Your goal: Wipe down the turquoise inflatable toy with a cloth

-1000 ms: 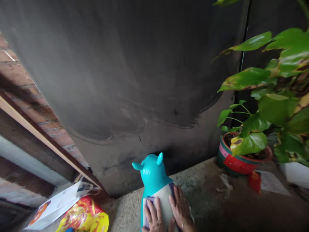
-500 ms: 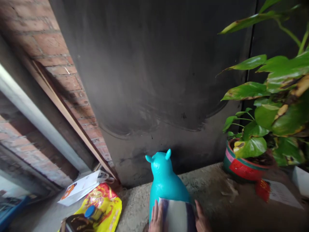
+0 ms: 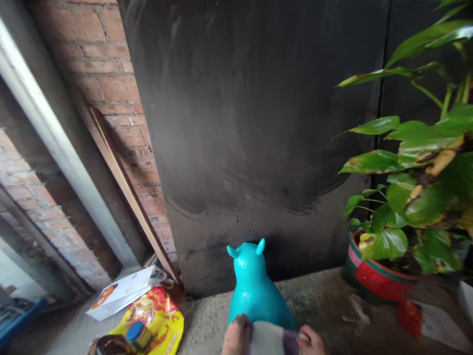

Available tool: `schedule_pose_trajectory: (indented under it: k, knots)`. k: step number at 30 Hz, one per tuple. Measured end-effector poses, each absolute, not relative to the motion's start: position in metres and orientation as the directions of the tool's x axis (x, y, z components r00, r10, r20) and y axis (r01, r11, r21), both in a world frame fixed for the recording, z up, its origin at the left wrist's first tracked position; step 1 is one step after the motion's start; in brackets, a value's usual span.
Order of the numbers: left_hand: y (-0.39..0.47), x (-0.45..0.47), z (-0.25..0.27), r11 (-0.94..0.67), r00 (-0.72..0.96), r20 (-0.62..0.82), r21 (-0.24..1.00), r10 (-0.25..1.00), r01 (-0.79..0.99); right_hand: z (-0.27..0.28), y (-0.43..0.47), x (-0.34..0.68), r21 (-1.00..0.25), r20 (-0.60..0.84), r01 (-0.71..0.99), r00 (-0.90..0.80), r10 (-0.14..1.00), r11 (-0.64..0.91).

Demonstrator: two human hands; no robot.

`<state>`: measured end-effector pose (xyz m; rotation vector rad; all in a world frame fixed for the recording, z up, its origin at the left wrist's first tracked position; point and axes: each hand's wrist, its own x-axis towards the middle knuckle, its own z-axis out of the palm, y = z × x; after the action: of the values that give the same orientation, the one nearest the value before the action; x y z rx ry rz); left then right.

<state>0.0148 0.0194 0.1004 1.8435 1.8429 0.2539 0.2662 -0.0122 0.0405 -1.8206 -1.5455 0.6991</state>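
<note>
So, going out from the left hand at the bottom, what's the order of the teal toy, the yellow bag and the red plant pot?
From the left hand:
1. Teal toy, touching it, just above.
2. Yellow bag, on the floor to its left.
3. Red pot, far off on the right, beyond the right hand.

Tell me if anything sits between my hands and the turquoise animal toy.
Only a cloth: both the left hand and the right hand press a grey and purple cloth against the back of the turquoise animal toy. Nothing else visible comes between them.
</note>
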Motion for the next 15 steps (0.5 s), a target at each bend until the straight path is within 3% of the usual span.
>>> schedule_pose_trajectory:
  k: [5, 10, 12, 15]
  knots:
    - [0.027, -0.008, 0.164, -0.034, 0.106, -0.083, 0.609, 0.991, 0.793, 0.12, 0.017, 0.266, -0.766, 0.121, 0.642, 0.105, 0.987, 0.025]
    - [0.027, -0.025, 0.234, -0.161, 0.143, 0.081, 0.645, 0.986, 0.747, 0.2, 0.028, 0.264, -0.747, 0.285, 0.627, 0.002, 0.959, 0.221]
    - [0.017, -0.025, 0.237, -0.174, 0.155, 0.086, 0.625, 0.984, 0.761, 0.205, 0.02, 0.263, -0.736, 0.33, 0.62, -0.02, 0.944, 0.27]
    - [-0.007, -0.018, 0.207, -0.132, 0.16, -0.002, 0.559, 0.987, 0.818, 0.17, -0.006, 0.259, -0.671, 0.347, 0.686, -0.044, 0.937, 0.281]
